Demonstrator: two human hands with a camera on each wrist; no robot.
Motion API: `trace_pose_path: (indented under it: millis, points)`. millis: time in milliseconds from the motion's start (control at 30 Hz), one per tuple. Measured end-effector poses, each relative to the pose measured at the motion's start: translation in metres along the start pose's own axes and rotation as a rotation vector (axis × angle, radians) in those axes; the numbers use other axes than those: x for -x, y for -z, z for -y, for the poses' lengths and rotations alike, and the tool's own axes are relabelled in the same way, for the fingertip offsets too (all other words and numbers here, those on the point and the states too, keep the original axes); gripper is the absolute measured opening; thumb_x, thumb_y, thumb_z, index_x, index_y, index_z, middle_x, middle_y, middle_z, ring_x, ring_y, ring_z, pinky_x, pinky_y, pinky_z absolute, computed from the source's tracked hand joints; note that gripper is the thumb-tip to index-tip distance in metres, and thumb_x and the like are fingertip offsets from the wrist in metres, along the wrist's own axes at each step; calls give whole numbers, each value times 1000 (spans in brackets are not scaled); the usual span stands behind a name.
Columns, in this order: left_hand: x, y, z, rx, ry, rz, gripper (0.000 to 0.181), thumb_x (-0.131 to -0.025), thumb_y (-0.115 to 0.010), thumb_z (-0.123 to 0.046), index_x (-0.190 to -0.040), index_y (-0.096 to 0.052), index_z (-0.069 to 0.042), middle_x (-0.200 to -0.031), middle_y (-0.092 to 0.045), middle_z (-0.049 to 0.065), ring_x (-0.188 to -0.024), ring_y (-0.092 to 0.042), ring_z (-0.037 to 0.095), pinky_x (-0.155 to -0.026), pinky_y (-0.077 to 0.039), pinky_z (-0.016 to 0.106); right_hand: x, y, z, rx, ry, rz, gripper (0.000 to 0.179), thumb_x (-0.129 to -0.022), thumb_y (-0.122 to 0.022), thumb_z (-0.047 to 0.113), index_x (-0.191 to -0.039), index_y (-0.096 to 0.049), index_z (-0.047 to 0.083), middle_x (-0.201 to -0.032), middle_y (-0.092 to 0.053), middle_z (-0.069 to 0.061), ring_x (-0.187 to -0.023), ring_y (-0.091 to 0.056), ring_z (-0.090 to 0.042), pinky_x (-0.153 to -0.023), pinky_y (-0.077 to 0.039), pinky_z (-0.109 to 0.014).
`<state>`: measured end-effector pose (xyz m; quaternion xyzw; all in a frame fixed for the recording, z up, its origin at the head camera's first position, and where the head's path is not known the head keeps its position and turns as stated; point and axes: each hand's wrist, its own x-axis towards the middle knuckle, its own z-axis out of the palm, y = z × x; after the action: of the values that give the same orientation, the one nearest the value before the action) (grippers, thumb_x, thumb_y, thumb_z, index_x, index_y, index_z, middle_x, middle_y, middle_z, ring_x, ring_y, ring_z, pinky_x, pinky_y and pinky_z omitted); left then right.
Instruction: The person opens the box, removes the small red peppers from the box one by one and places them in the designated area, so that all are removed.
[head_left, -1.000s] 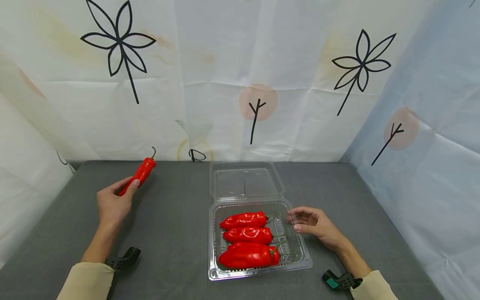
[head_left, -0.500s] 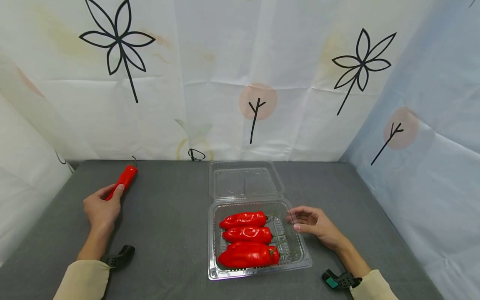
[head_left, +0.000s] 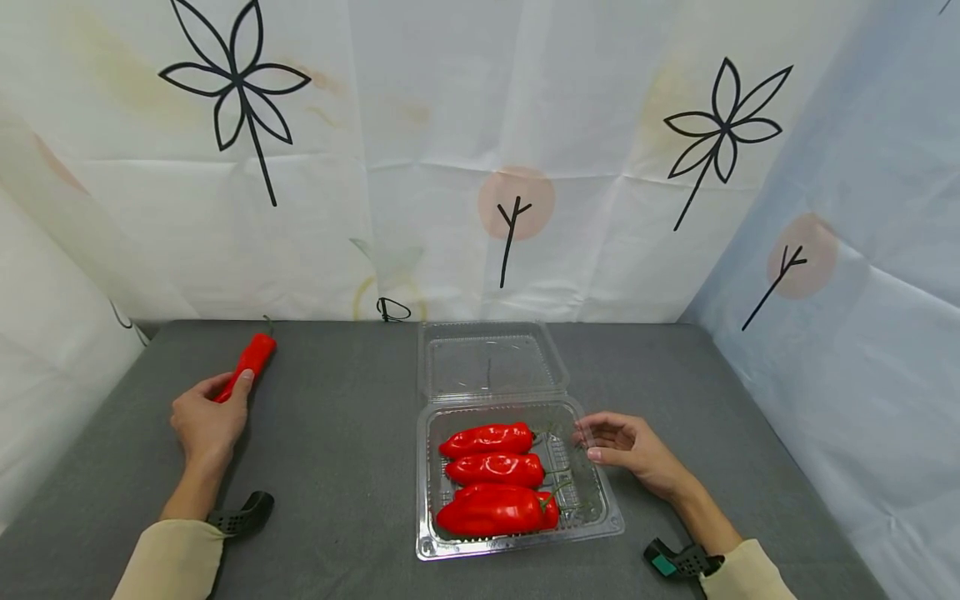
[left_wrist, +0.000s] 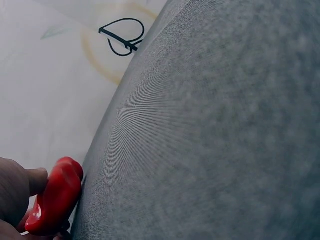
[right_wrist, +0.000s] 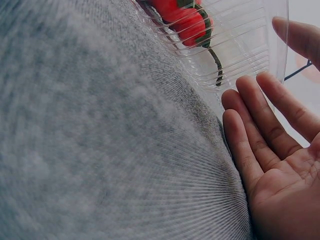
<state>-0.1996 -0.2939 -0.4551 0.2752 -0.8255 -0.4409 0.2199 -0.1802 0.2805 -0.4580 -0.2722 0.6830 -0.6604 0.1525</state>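
Note:
At the left of the head view, my left hand (head_left: 210, 421) pinches a long red pepper (head_left: 257, 354) between thumb and fingers, its green stem pointing away to the far edge. The left wrist view catches the thumb and the glossy pepper (left_wrist: 57, 197) at its lower left. A clear plastic clamshell box (head_left: 517, 546) lies with several red peppers (head_left: 495, 471) inside, their stems toward the right. Beside its right wall rests my right hand (head_left: 637, 450), fingers fairly straight and thumb apart. In the right wrist view the fingertips (right_wrist: 247, 85) are right at the ribbed wall.
The box's clear lid (head_left: 491, 358) lies folded back toward the far edge of the grey cloth-covered table (head_left: 337, 458). A white curtain (head_left: 435, 125) with line-drawn leaves hangs behind, and a bluish one (head_left: 862, 292) at the right. Black wristbands (head_left: 243, 514) sit at both wrists.
My left hand has moved left and slightly nearer with the pepper, then shifted a touch back to the right. The right hand and the box stay put.

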Motion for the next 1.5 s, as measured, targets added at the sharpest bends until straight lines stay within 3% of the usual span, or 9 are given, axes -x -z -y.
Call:
trace_pose_path:
  millis: [400,700,1100,1267,1500]
  points:
    - [0,-2,2,-28,-31,9,53,-99,-61,-34,-130,-63,9,-125,-61,33,-116,-52,45,-81,-37,46,0,0,-1,-3,7,5,35,-97,-58,-5,-129,-52,-18,-121,-69,-17,-110,-67,-21,-87,-56,-31]
    - [3,-1,1,-24,-36,23,54,-100,-61,-34,-131,-61,10,-123,-60,33,-110,-52,41,-74,-36,39,0,0,0,4,-5,-4,35,-97,-59,-4,-129,-53,-18,-121,-69,-18,-110,-68,-21,-87,-56,-30]
    - [3,1,0,-9,-32,29,55,-99,-63,-34,-132,-60,10,-124,-60,32,-110,-52,41,-74,-36,39,0,0,0,2,9,3,35,-97,-59,-5,-128,-52,-19,-121,-68,-19,-110,-67,-21,-88,-56,-30]
    - [2,3,-1,-3,-9,28,55,-98,-63,-34,-134,-60,7,-128,-60,29,-113,-52,38,-79,-37,38,0,0,0,3,5,1,35,-97,-59,-5,-128,-52,-20,-121,-68,-19,-110,-68,-21,-87,-56,-30]
    - [3,5,-9,7,19,20,55,-99,-61,-34,-141,-57,1,-138,-57,26,-126,-49,39,-97,-39,54,0,0,-1,7,3,-3,35,-97,-59,-5,-128,-51,-20,-121,-68,-19,-109,-68,-21,-87,-56,-30]
